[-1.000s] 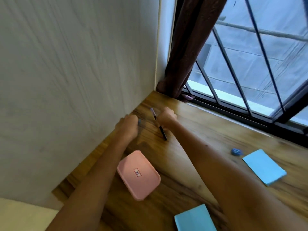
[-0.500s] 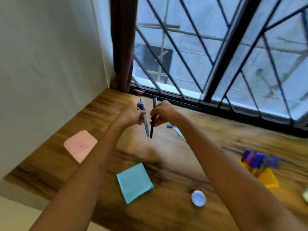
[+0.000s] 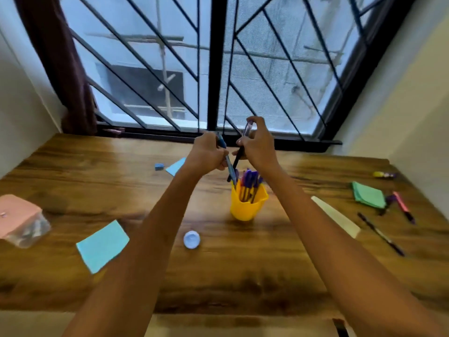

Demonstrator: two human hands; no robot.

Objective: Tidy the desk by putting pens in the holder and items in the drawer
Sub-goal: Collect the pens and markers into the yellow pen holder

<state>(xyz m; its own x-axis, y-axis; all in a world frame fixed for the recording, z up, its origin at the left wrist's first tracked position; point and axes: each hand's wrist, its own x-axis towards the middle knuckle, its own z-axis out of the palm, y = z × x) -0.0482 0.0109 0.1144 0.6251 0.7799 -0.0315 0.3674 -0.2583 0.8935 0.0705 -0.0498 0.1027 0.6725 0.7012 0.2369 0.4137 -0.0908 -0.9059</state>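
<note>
both pens point tip-down at the yellow holder (image 3: 248,203) just below; left hand (image 3: 206,154) fingers clamped on the blue pen (image 3: 228,164); right hand (image 3: 257,147) fingers clamped on the black pen (image 3: 239,155).

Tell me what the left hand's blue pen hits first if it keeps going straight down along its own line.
Most likely the yellow holder: the blue pen in the left hand points tip-down at its near-left rim, beside the purple pens already inside. Depth is uncertain.

yellow holder (image 3: 247,205), blue pen (image 3: 229,166), black pen (image 3: 237,159), wood-grain desk (image 3: 243,276)
</note>
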